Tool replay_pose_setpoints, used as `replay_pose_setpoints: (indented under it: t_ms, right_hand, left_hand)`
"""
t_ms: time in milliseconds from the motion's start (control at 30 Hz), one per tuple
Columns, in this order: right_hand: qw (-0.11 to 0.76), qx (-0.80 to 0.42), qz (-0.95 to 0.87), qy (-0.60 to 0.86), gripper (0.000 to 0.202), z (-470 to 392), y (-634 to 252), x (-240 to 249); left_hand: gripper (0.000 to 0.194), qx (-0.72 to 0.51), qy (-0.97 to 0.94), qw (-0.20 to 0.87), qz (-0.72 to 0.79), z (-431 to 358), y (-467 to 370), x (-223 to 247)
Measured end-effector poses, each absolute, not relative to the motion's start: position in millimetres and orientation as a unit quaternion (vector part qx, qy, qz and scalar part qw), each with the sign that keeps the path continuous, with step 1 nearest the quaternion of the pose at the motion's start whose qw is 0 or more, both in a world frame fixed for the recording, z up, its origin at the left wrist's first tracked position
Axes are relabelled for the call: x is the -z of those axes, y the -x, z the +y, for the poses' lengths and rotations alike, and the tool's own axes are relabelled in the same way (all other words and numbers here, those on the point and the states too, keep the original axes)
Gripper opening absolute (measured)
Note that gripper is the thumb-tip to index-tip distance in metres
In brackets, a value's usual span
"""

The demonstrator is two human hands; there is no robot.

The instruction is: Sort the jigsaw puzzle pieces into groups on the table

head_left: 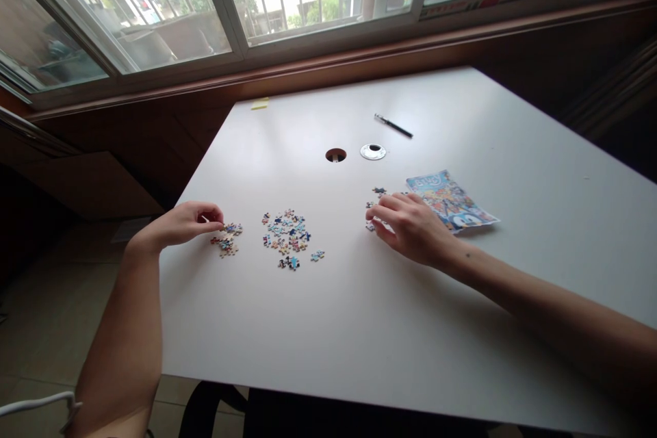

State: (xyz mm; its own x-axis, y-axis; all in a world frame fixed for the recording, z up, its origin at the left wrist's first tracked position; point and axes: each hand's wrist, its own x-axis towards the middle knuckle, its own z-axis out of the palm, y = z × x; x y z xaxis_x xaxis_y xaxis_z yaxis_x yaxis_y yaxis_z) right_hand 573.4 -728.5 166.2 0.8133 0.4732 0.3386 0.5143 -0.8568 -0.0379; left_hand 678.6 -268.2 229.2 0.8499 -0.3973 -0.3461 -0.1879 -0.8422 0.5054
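Observation:
My left hand [192, 222] is at the table's left edge, thumb and forefinger pinched on a jigsaw puzzle piece at the rim of a small heap of pieces [226, 243]. Part of what it pinches is hidden by the fingertips. To the right lies a larger spread of colourful puzzle pieces [287, 233]. My right hand [408, 226] hovers palm down over a third group of pieces [379, 190], which it partly covers. Its fingers are bent and its thumb is apart from them. Beneath and behind its wrist lies a printed picture sheet [452, 198] with cartoon figures.
The white table [328, 328] has a round cable hole [336, 155], with its loose silver cover [373, 152] beside it. A black pen [393, 126] lies farther back. A yellow sticky note [260, 103] is at the far left edge, below the window.

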Motion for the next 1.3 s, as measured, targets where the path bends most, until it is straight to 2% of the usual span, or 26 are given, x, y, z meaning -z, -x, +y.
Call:
replay_pose_setpoints:
  t_ms: [67, 300, 467, 600, 733, 833, 1100, 1300]
  right_hand:
    - [0.067, 0.157, -0.260, 0.950, 0.014, -728.5, -573.2, -166.3]
    - [0.075, 0.157, -0.262, 0.949, 0.014, -727.9, -572.9, -166.8]
    - [0.080, 0.147, -0.261, 0.951, 0.013, -726.9, -571.8, -168.0]
    - [0.085, 0.147, -0.265, 0.949, 0.014, -726.7, -572.0, -167.5]
    - [0.087, 0.143, -0.266, 0.949, 0.014, -726.6, -572.0, -167.4]
    - [0.086, 0.142, -0.267, 0.949, 0.015, -726.3, -571.6, -167.7]
    - [0.091, 0.145, -0.270, 0.948, 0.014, -726.5, -571.9, -167.1]
    - [0.088, 0.146, -0.271, 0.947, 0.015, -727.4, -572.9, -165.2]
  left_hand:
    - [0.033, 0.219, -0.926, 0.264, -0.157, -267.1, -680.3, -227.6]
    - [0.036, 0.155, -0.851, 0.471, -0.175, -299.6, -672.1, -215.9]
    - [0.032, 0.175, -0.799, 0.523, -0.238, -335.5, -655.1, -208.6]
    - [0.028, 0.176, -0.812, 0.485, -0.274, -339.4, -652.4, -208.6]
    - [0.023, 0.126, -0.888, 0.363, -0.254, -325.3, -660.8, -213.0]
    - [0.021, 0.136, -0.910, 0.289, -0.265, -321.6, -665.4, -213.1]
    - [0.020, 0.125, -0.896, 0.279, -0.323, -334.0, -664.4, -200.1]
    - [0.022, 0.041, -0.928, 0.245, -0.279, -299.8, -674.4, -214.0]
